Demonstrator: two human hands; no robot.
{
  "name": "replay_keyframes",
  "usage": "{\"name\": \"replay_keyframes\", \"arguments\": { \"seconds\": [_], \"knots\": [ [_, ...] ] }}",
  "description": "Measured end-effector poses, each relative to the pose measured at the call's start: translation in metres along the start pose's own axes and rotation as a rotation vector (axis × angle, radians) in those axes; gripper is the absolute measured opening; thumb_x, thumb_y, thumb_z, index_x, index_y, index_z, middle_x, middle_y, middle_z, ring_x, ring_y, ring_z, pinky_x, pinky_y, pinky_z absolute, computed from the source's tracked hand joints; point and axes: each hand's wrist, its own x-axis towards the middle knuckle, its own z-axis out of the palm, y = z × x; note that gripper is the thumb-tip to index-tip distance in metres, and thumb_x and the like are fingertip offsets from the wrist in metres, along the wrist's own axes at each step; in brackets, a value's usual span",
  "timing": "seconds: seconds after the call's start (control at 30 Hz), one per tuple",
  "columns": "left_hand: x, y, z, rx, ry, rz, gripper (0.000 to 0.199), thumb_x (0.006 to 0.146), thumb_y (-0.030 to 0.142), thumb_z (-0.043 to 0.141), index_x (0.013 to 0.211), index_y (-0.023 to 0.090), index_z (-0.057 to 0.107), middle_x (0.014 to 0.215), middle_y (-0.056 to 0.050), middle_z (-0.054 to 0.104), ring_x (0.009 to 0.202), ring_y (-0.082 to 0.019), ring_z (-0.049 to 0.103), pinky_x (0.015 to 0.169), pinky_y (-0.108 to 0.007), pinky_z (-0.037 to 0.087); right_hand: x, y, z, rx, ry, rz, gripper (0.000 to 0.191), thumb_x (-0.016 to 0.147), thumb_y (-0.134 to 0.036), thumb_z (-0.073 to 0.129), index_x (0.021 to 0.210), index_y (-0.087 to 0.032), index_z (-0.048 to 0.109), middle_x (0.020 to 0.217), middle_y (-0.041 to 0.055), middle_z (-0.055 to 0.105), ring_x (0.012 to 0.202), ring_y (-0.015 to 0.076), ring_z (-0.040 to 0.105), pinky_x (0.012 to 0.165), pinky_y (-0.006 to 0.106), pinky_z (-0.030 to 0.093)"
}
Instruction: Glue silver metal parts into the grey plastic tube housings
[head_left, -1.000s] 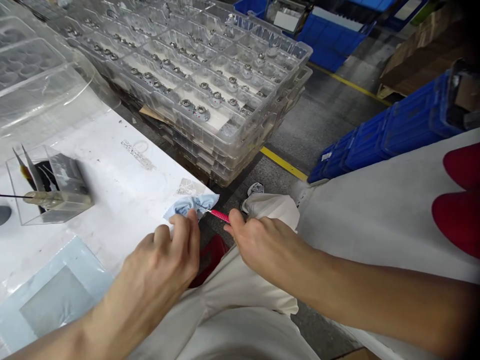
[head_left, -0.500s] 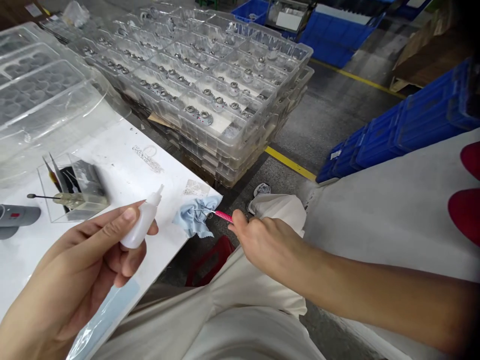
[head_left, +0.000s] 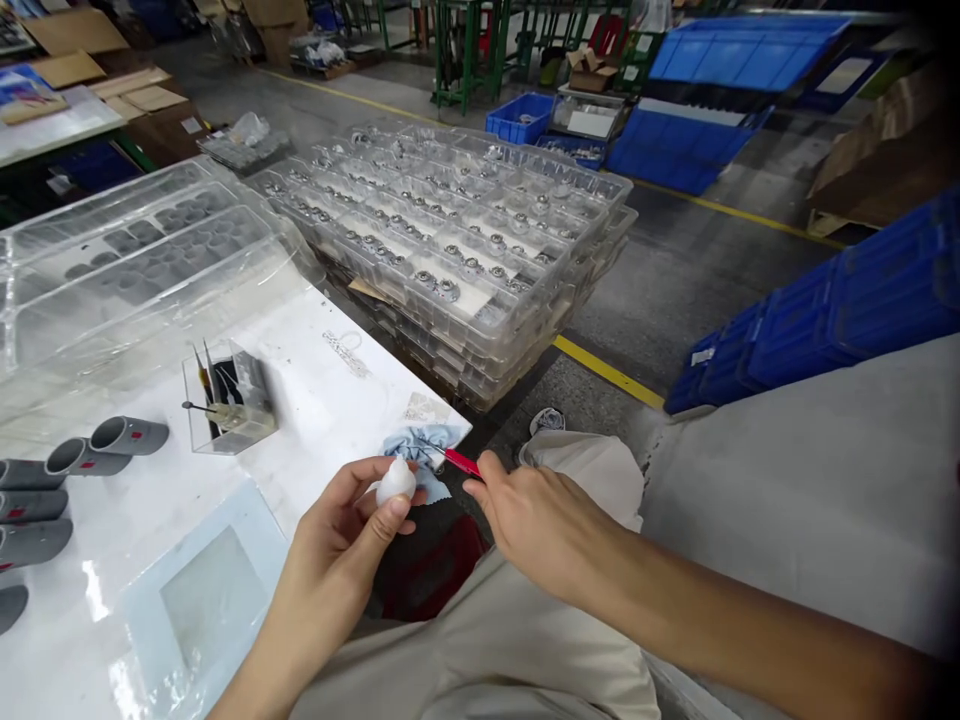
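Between the thumb and fingers of my left hand (head_left: pixel 349 535) is a small white squeeze bottle (head_left: pixel 396 482), its nozzle pointing away from me toward the table corner. My right hand (head_left: pixel 529 515) is closed around a thin tool with a red handle (head_left: pixel 461 461). The tool's narrow metal tip reaches the crumpled light blue cloth (head_left: pixel 409 440) at the table corner; its exact shape is too small to make out. Left of the hands, a clear plastic holder (head_left: pixel 251 425) with tweezers and other slim tools stands on the white table (head_left: pixel 300 400).
Grey cylinders (head_left: pixel 135 436) stand at the table's left, near a light blue sheet (head_left: pixel 142 610). Stacked clear trays (head_left: pixel 510 345) holding small metal parts are beyond the table corner. Blue crates (head_left: pixel 795 320) line the right side. A red stool (head_left: pixel 431 570) shows below my hands.
My left hand has moved right with the bottle, close to the right hand and cloth, and the bottle now points away. The view has tilted up and left. The right hand still grips the tool.
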Motion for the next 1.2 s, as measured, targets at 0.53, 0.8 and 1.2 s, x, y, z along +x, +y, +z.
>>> {"name": "replay_keyframes", "arguments": {
  "seconds": [0.53,0.8,1.2],
  "knots": [
    [0.005,-0.004,-0.006,-0.020,-0.004,-0.047,0.041,0.092,0.049,0.075,0.120,0.022,0.065,0.129,-0.006,0.079,0.103,-0.021,0.076,0.085,-0.030,0.061,0.004,0.034,0.004,0.651,-0.166,0.037,0.039,0.110,-0.048,0.039,0.086,-0.022,0.054,0.070,0.0013,0.061,0.067,0.0176,0.059,0.057,0.029,0.030],
    [0.004,-0.001,-0.006,-0.017,0.012,-0.064,0.043,0.091,0.050,0.076,0.121,0.021,0.064,0.127,-0.006,0.080,0.101,-0.020,0.077,0.084,-0.027,0.062,0.002,0.059,0.013,1.458,-0.567,0.306,0.050,0.101,-0.072,0.045,0.094,-0.024,0.051,0.062,-0.0113,0.031,0.047,0.0059,0.017,0.041,0.017,0.014],
    [0.006,-0.001,-0.005,0.009,0.058,-0.070,0.046,0.089,0.054,0.076,0.120,0.024,0.063,0.130,-0.005,0.080,0.105,-0.024,0.079,0.083,-0.029,0.064,0.007,0.044,0.033,1.587,-0.630,0.280,0.048,0.101,-0.071,0.045,0.097,-0.024,0.054,0.062,-0.0105,0.035,0.047,0.0057,0.020,0.040,0.016,0.016]
  ]
}}
